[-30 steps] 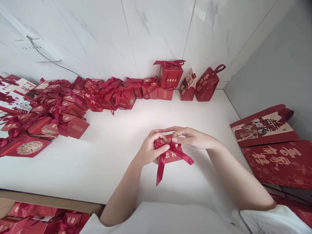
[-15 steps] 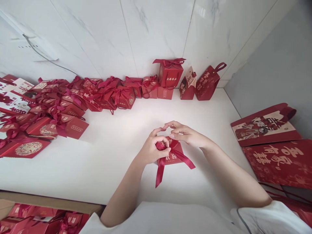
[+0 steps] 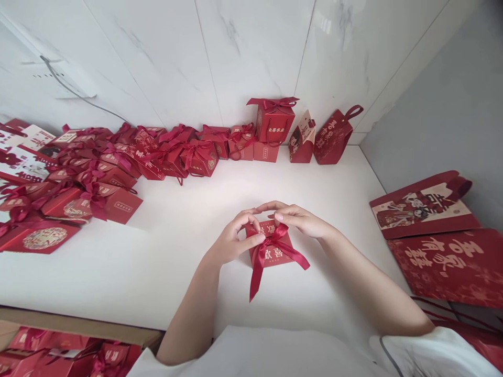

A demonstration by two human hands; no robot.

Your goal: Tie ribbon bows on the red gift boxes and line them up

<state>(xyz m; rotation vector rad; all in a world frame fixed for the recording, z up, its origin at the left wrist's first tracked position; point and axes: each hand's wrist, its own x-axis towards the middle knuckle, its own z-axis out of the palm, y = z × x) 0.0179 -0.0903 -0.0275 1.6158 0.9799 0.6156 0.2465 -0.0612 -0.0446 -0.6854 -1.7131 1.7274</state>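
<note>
A small red gift box (image 3: 276, 257) with pale Chinese lettering lies on the white table in front of me. A dark red satin ribbon (image 3: 257, 275) is tied on its top in a bow, with two tails hanging toward me. My left hand (image 3: 230, 240) is closed at the bow's left side, thumb and forefinger pinching the ribbon near the knot. From the far right, my right hand (image 3: 302, 220) bends over the box, its thumb and fingers closed at the bow's right loop. The fingertips of both hands meet at the box's far edge, partly hiding each other.
Many red ribboned gift boxes (image 3: 118, 201) crowd the white table (image 3: 176, 277) at left and along the tiled wall. Red gift bags (image 3: 424, 207) lie at right; another bag (image 3: 334, 137) stands at the back. A cardboard carton (image 3: 82, 325) of boxes sits lower left.
My left hand has shifted left and its finger loop has opened out, showing more of the box top and knot. The bow's right loop now shows beside my right thumb.
</note>
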